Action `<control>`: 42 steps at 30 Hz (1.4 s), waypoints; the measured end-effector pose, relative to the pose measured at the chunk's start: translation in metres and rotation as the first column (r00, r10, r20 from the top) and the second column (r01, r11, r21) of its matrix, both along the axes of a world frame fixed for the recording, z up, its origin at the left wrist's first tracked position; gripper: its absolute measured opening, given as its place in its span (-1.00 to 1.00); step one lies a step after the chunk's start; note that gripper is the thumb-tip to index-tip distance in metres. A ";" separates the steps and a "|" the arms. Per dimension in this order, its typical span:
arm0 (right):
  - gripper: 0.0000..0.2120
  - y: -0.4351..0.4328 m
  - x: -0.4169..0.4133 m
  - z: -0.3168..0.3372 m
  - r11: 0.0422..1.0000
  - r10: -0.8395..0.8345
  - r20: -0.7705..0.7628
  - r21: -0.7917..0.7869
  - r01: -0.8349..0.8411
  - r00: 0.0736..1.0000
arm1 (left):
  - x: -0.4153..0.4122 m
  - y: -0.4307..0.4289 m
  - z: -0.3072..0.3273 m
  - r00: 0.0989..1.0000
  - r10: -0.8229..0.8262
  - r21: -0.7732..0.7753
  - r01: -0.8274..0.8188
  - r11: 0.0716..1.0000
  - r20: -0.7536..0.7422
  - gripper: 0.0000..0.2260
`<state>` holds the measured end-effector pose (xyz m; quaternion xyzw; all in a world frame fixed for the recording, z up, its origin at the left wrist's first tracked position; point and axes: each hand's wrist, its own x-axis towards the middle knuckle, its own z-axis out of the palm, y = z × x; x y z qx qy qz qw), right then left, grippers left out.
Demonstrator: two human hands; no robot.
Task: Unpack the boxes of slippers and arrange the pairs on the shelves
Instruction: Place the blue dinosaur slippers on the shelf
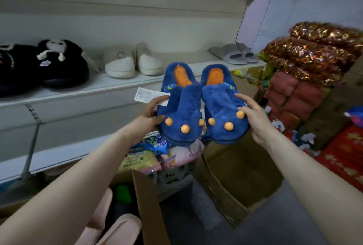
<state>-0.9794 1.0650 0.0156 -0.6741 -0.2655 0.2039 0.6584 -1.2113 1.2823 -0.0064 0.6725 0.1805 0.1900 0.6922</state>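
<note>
I hold a pair of fluffy blue slippers with orange linings and orange claw knobs side by side in the air, just in front of the middle shelf point(82, 92). My left hand point(150, 114) grips the left slipper point(181, 107) by its outer side, near a white paper tag point(151, 96). My right hand point(253, 119) grips the right slipper point(222, 107) by its outer side. On the shelf stand black plush slippers point(60, 64), a cream pair point(133, 62) and grey slides point(233, 53).
An open cardboard box point(149, 205) with pink slippers point(110, 223) sits below my left arm. Another brown box point(231, 172) stands under my right hand. Packaged goods point(149, 156) lie between them. Shiny wrapped bundles point(314, 52) and red packs point(290, 97) pile up at the right.
</note>
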 end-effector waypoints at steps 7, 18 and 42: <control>-0.66 0.047 0.074 0.020 1.000 0.003 -0.023 0.012 -0.003 1.000 | 0.071 0.028 0.025 0.989 0.150 -0.002 -0.150 0.989 0.010 -0.58; -0.78 0.173 0.227 0.045 0.991 0.086 -0.265 -0.077 -0.110 0.960 | 0.211 0.077 0.063 0.876 0.472 -0.130 -0.481 0.867 -0.097 -0.64; -0.53 0.259 0.272 0.022 0.966 0.182 0.755 -0.258 0.029 0.630 | 0.305 0.141 0.038 0.800 0.571 0.764 -0.249 0.595 -0.184 -0.04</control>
